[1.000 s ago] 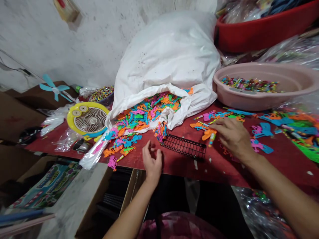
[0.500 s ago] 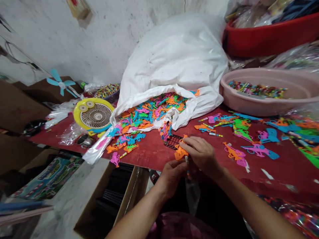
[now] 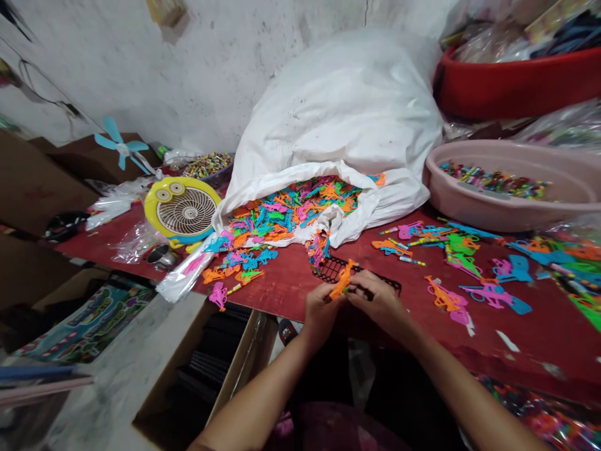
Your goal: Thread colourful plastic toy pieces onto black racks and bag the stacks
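Red table (image 3: 277, 293) supports: white sack (image 3: 338, 119), toward rear edge; yellow fan (image 3: 188, 213), toward left end; loose toy pieces (image 3: 492, 293), toward right end.

Head camera, wide, facing forward and down over the wearer's own arms.
From my remote seat I look out at head height, near above the red table (image 3: 282, 297), whose front edge slopes down to the right; the forearms (image 3: 263, 391) rise from my bottom edge, the left hand (image 3: 322, 313) and right hand (image 3: 382, 307) sit close, just below centre, the white sack (image 3: 338, 106) stands farther off, the wall (image 3: 225, 62) backs my view, and some floor (image 3: 106, 376) shows lower left.
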The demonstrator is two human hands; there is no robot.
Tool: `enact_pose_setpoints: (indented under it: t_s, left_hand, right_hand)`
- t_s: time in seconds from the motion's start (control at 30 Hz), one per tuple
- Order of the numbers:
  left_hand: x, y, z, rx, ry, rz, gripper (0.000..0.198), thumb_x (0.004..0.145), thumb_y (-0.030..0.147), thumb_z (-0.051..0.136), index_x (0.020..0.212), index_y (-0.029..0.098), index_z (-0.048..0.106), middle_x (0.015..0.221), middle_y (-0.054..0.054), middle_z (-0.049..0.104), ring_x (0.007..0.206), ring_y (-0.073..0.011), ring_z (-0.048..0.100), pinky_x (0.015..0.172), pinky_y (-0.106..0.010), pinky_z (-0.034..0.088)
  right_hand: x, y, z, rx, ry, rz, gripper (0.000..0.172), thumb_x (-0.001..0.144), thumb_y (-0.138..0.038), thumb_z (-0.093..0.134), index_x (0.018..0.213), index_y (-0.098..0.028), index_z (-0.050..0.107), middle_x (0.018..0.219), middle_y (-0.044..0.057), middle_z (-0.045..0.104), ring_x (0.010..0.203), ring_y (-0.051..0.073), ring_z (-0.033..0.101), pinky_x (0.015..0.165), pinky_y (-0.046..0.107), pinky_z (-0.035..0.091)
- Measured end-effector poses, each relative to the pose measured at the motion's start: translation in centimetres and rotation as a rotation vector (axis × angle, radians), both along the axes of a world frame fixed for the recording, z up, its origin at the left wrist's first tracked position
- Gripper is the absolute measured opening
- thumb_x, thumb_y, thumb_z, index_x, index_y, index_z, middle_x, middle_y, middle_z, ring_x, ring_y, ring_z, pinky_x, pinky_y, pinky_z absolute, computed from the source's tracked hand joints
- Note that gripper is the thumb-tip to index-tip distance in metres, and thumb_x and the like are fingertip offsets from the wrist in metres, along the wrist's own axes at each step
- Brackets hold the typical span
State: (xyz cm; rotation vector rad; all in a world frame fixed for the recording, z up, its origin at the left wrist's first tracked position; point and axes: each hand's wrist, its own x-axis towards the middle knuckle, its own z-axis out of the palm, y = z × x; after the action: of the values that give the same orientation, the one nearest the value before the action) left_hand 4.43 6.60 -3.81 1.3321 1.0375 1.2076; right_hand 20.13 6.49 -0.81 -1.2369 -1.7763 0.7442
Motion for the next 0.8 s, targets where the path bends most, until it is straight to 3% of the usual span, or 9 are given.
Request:
enact_pose_setpoints:
  t_s: [0.13,0.23,0.37,0.5,0.67,0.8]
  left_hand:
    - [-0.3,1.1,-0.3,0.258,0.167,0.026,0.013,0.081,0.025,0.069,0.091,0.018,0.075,0.089,-0.006,0.072,0.084,-0.0181,0.065,0.079,-0.029,0.051]
    - [-0.6,1.2,0.0,0.282,0.23,0.048,0.019,0.083,0.021,0.066,0.101,0.019,0.073,0.094,-0.007,0.07,0.082,-0.0162,0.064,0.077,-0.028,0.052]
    - [-1.3,1.2,-0.3,0.191,0.262,0.303,0.015,0.084,0.024,0.065,0.098,0.018,0.069,0.085,-0.003,0.062,0.063,-0.0103,0.055,0.062,-0.023,0.048]
    - [-2.2,2.2,-1.4,0.161,0.339,0.508,0.02,0.077,0.022,0.072,0.092,0.017,0.06,0.086,-0.001,0.056,0.069,-0.0117,0.053,0.068,-0.025,0.047]
    - [-2.9,3.8,-2.0,0.183,0.406,0.438,0.047,0.073,0.018,0.076,0.115,0.018,0.054,0.105,-0.006,0.06,0.082,-0.0155,0.056,0.082,-0.032,0.049]
    - [-3.1,4.5,-1.9,0.198,0.472,0.368,0.047,0.073,0.015,0.076,0.116,0.018,0.056,0.102,-0.005,0.064,0.081,-0.0164,0.057,0.085,-0.034,0.049]
  right_hand:
    - [-0.5,0.6,-0.1,0.0,0.028,-0.025,0.015,0.082,-0.027,0.057,0.075,-0.02,0.068,0.078,0.003,0.061,0.074,0.016,0.056,0.068,0.026,0.046]
    - [0.0,2.0,-0.2,-0.069,0.109,-0.085,0.017,0.081,-0.031,0.058,0.085,-0.02,0.071,0.084,0.004,0.066,0.077,0.017,0.06,0.07,0.028,0.048]
    - [1.3,5.6,-0.6,-0.124,0.227,-0.148,0.031,0.075,-0.034,0.062,0.1,-0.018,0.072,0.095,0.007,0.071,0.085,0.02,0.064,0.078,0.032,0.05]
    - [1.6,9.1,-1.6,-0.175,0.283,-0.101,0.034,0.07,-0.035,0.064,0.098,-0.016,0.071,0.095,0.007,0.072,0.088,0.022,0.065,0.083,0.036,0.051]
    - [1.4,11.1,-2.6,-0.207,0.245,0.01,0.033,0.07,-0.036,0.068,0.097,-0.017,0.072,0.095,0.006,0.073,0.09,0.022,0.066,0.086,0.037,0.051]
    - [1.5,12.0,-2.7,-0.226,0.19,0.096,0.031,0.071,-0.037,0.069,0.095,-0.018,0.072,0.095,0.006,0.072,0.09,0.022,0.066,0.087,0.037,0.05]
